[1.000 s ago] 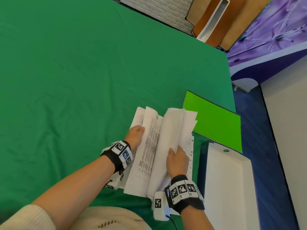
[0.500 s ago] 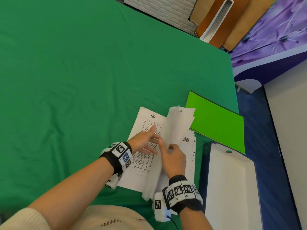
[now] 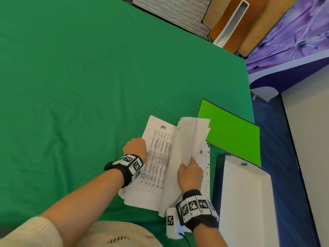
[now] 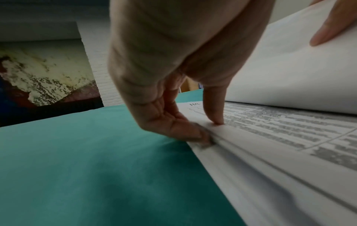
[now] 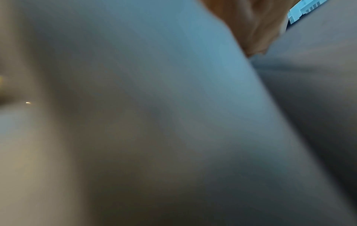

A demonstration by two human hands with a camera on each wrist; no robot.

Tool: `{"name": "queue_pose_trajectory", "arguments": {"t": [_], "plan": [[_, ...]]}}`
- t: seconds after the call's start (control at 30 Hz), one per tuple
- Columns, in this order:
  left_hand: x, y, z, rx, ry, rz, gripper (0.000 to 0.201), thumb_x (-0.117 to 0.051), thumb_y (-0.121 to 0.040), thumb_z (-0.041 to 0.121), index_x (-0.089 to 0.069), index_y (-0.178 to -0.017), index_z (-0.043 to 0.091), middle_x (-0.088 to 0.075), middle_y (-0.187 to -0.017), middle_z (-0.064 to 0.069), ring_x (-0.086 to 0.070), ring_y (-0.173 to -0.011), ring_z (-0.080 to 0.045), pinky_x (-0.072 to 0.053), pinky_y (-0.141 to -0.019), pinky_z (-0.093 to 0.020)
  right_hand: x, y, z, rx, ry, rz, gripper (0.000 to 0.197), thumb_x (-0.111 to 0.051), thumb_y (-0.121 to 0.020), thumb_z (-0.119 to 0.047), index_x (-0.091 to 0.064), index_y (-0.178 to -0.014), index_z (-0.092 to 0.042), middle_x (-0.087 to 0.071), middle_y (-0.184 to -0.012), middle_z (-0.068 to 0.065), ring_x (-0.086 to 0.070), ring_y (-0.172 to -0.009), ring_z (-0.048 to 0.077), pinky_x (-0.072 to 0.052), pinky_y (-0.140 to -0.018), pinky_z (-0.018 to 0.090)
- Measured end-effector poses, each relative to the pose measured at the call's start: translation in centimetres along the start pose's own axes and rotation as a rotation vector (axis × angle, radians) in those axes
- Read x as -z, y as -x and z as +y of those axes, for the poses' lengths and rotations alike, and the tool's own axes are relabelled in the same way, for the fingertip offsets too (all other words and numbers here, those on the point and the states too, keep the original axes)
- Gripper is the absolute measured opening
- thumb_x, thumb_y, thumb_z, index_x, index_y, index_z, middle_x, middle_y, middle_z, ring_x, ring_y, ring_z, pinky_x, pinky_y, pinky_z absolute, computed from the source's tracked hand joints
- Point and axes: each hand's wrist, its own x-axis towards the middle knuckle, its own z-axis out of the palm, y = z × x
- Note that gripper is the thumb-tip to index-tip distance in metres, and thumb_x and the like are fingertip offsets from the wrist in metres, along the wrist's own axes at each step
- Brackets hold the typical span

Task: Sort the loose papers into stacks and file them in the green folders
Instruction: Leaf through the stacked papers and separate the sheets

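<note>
**Sorting in progress: the paper pile is split open, nothing filed yet**

Head view: the loose papers [image 3: 160,164] lie on the green tabletop [image 3: 80,86], toward 5 o'clock of the picture. The left hand [image 3: 136,147] sits at the pile's 9 o'clock edge, beside a printed table sheet [image 3: 158,157] headed by handwriting. The right hand [image 3: 190,172] grips a lifted bundle of white sheets [image 3: 192,138], folded up toward 1 o'clock. The green folder [image 3: 233,138] lies closed at the pile's 2 o'clock, its near corner under the raised sheets. A white tray [image 3: 247,202] sits at 3 o'clock of the right hand.

Left wrist view: the left hand [image 4: 173,68] pinches the pile's edge, thumb [image 4: 185,130] under, one fingertip [image 4: 215,113] pressing on the printed sheet.

Right wrist view: blurred paper fills the frame; only a bit of the right hand [image 5: 251,30] shows, tucked between sheets.

Judging by this, the step in hand is separating the pile into stacks. The next move likely calls for pulling the pinched sheets clear toward 9 o'clock without dragging their neighbours along.
</note>
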Motion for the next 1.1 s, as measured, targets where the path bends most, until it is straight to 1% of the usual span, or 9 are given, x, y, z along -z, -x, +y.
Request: {"name": "queue_pose_trajectory", "arguments": {"t": [0.33, 0.5, 0.57, 0.63, 0.8, 0.87, 0.97, 1.03, 1.1], "plan": [[1.7, 0.9, 0.4, -0.137, -0.203, 0.052, 0.018, -0.045, -0.095, 0.013, -0.059, -0.107, 0.011, -0.052, -0.082, -0.001, -0.051, -0.072, -0.018, -0.045, -0.062, -0.028, 0.4, 0.1, -0.1, -0.014, -0.028, 0.011, 0.036, -0.047, -0.098, -0.015, -0.052, -0.132, -0.004, -0.063, -0.121, 0.014, -0.059, -0.108, 0.029, -0.046, -0.094, 0.033], [1.5, 1.1, 1.0, -0.153, -0.068, 0.144, 0.017, -0.042, -0.097, 0.01, -0.054, -0.108, 0.008, -0.061, -0.101, -0.006, -0.057, -0.077, -0.02, -0.044, -0.063, -0.029, 0.2, -0.2, -0.4, -0.01, -0.1, 0.009, 0.031, -0.047, -0.097, -0.015, -0.056, -0.125, -0.004, -0.064, -0.119, 0.015, -0.059, -0.106, 0.03, -0.047, -0.095, 0.036], [1.6, 1.1, 1.0, -0.142, 0.01, 0.14, 0.015, -0.046, -0.1, 0.02, -0.053, -0.104, 0.007, -0.06, -0.094, -0.006, -0.055, -0.075, -0.021, -0.043, -0.062, -0.029, 0.2, -0.2, -0.5, -0.014, -0.108, 0.007, 0.029, -0.047, -0.097, -0.014, -0.057, -0.122, -0.005, -0.064, -0.117, 0.015, -0.059, -0.105, 0.03, -0.047, -0.095, 0.035], [2.0, 1.2, 0.9, -0.154, 0.014, 0.094, 0.02, -0.055, -0.098, 0.026, -0.056, -0.102, 0.007, -0.059, -0.089, -0.005, -0.057, -0.076, -0.022, -0.048, -0.063, -0.031, 0.2, -0.2, -0.5, -0.013, -0.111, 0.007, 0.027, -0.047, -0.097, -0.014, -0.058, -0.12, -0.005, -0.064, -0.116, 0.015, -0.059, -0.103, 0.03, -0.047, -0.092, 0.034], [2.6, 1.7, 1.3, -0.267, -0.196, 0.059, 0.017, -0.049, -0.097, 0.009, -0.06, -0.109, 0.006, -0.063, -0.098, -0.008, -0.065, -0.087, -0.022, -0.055, -0.072, -0.03, 0.2, -0.1, -0.7, -0.014, -0.108, 0.003, 0.03, -0.047, -0.097, -0.014, -0.057, -0.123, -0.004, -0.064, -0.118, 0.015, -0.059, -0.105, 0.03, -0.046, -0.093, 0.033], [3.2, 2.1, 2.0, -0.279, -0.32, 0.045, 0.016, -0.047, -0.098, 0.011, -0.062, -0.103, 0.01, -0.057, -0.086, -0.002, -0.062, -0.078, -0.018, -0.05, -0.06, -0.027, 0.2, -0.1, -0.7, -0.016, -0.103, 0.004, 0.031, -0.047, -0.097, -0.014, -0.057, -0.124, -0.004, -0.064, -0.118, 0.015, -0.059, -0.105, 0.03, -0.047, -0.094, 0.034], [4.3, 2.5, 3.3, -0.255, -0.422, 0.022, 0.026, -0.041, -0.1, 0.016, -0.054, -0.077, 0.015, -0.044, -0.066, 0.005, -0.044, -0.053, -0.01, -0.03, -0.042, -0.025, 0.4, 0.0, -0.7, -0.025, -0.1, 0.005, 0.032, -0.047, -0.097, -0.014, -0.056, -0.125, -0.004, -0.063, -0.119, 0.015, -0.059, -0.106, 0.03, -0.045, -0.093, 0.032], [4.5, 2.3, 3.8, -0.281, -0.338, 0.056, 0.036, -0.041, -0.102, 0.026, -0.051, -0.07, 0.013, -0.044, -0.061, 0.004, -0.041, -0.049, -0.01, -0.033, -0.045, -0.024, 0.3, 0.1, -0.7, -0.029, -0.115, 0.009, 0.031, -0.046, -0.097, -0.015, -0.056, -0.125, -0.005, -0.063, -0.12, 0.015, -0.059, -0.106, 0.031, -0.045, -0.093, 0.032], [4.0, 2.2, 4.3, -0.355, -0.112, 0.022, 0.045, -0.035, -0.104, 0.039, -0.059, -0.078, 0.01, -0.052, -0.067, 0.001, -0.052, -0.059, -0.016, -0.042, -0.057, -0.028, 0.2, 0.1, -0.9, -0.029, -0.137, 0.011, 0.029, -0.044, -0.099, -0.021, -0.058, -0.12, -0.007, -0.064, -0.119, 0.014, -0.058, -0.106, 0.031, -0.044, -0.093, 0.034]]}}
